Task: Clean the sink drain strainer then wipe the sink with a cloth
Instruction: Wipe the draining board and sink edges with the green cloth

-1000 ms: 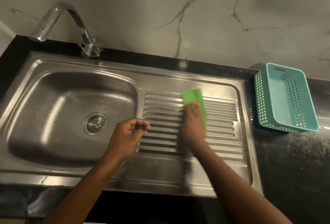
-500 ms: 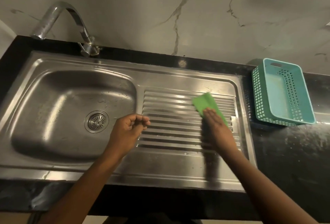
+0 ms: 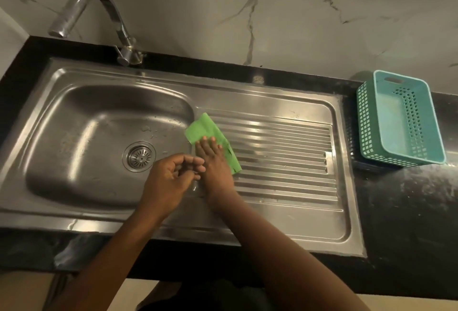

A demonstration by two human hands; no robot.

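Note:
A steel sink (image 3: 74, 117) has its bowl on the left and a ribbed drainboard (image 3: 285, 157) on the right. The round drain strainer (image 3: 140, 157) sits in the bowl's floor. My right hand (image 3: 214, 167) lies flat with fingers spread, pressing a green cloth (image 3: 205, 129) onto the left end of the drainboard, at the bowl's rim. My left hand (image 3: 168, 179) hovers just left of it, over the bowl's near right corner, fingers loosely curled and holding nothing.
A curved chrome tap (image 3: 99, 20) stands at the back left. A teal plastic basket (image 3: 399, 117) sits on the black counter (image 3: 409, 211) to the right of the sink. A marble wall rises behind.
My right hand has slid the green cloth leftward across the drainboard, from its right part to the edge by the bowl. My left hand has stayed nearly in place.

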